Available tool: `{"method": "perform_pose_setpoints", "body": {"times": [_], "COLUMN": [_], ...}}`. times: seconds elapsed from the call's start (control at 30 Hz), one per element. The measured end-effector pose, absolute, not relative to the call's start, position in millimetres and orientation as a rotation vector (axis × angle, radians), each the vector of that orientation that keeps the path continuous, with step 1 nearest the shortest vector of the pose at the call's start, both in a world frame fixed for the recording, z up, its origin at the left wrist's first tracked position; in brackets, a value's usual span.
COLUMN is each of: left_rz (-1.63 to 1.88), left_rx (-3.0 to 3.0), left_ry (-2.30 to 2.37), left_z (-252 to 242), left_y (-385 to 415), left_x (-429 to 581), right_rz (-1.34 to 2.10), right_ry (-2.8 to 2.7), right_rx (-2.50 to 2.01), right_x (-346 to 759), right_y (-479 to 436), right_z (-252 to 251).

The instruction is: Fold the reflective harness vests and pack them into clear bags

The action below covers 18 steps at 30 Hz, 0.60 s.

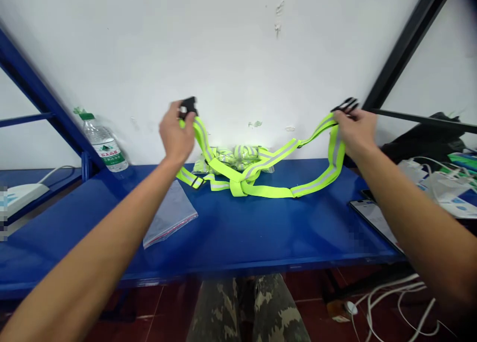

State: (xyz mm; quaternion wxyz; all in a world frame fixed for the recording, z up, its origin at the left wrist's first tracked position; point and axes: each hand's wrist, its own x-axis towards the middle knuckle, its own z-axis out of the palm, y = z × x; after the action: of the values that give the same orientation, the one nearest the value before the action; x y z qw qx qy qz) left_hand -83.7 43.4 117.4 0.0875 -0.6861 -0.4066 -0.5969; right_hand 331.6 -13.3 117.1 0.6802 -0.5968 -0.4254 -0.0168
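A neon-yellow reflective strap harness (261,175) with grey stripes hangs between my two raised hands and sags onto the blue table (238,232). My left hand (176,135) is closed on one strap end with a black buckle piece (188,106). My right hand (354,128) is closed on the other strap end, which carries a black pronged buckle (346,104). Both hands are held well apart, above the table's back edge.
A pile of folded yellow straps (238,155) lies against the wall. A clear zip bag (170,215) lies left of centre. A water bottle (104,145) stands at the left. Phone (374,217), cables and papers crowd the right side.
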Motion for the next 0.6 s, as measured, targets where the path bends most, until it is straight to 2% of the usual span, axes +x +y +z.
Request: {"method": "perform_pose_setpoints", "body": {"times": [0.13, 0.27, 0.4, 0.6], "left_rz": [-1.18, -0.771, -0.857, -0.984], "left_rx": [-2.32, -2.453, -2.398, -2.352], "left_ry": [-1.067, -1.009, -1.078, -1.083], "left_z": [75, 15, -10, -14], "left_y": [-16, -38, -29, -26], "left_x": [-4, 22, 13, 8], "right_rz": [-0.539, -0.783, -0.868, -0.837], "right_ry": [-1.809, -2.059, -2.048, -2.087], "right_rx": [-1.557, -1.6, -1.491, -1.392], "right_x": [256, 217, 218, 220], "right_y": [-41, -62, -65, -65], "right_z": [85, 26, -9, -16]}}
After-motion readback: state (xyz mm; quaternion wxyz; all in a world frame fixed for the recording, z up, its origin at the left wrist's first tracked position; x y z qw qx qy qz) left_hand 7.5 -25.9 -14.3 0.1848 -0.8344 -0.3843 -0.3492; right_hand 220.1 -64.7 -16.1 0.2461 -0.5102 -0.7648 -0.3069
